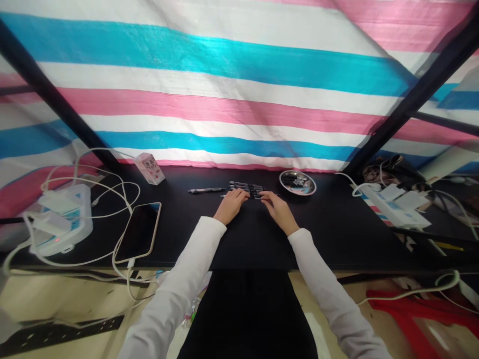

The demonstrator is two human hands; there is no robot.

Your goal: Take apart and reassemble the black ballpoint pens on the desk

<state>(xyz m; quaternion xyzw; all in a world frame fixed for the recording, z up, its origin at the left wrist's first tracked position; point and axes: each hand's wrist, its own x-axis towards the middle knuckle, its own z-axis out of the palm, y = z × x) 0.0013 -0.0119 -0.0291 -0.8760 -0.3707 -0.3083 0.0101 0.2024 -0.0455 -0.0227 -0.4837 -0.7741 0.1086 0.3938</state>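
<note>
Currently handling: a row of slim black pens (245, 188), lying side by side at the far middle of the matte black desk (329, 224).
Left hand (231, 206): resting on the row's near edge, its fingers (242, 196) lying close together; cannot tell whether they are gripping.
Right hand (279, 211): reaching the row's right end, fingers (266, 196) also close together; grip equally unclear.
Loose item: a single black pen (205, 190) is lying left of the row, just apart.
Nearby: a round shiny steel dish (297, 182) is sitting right of the row.
</note>
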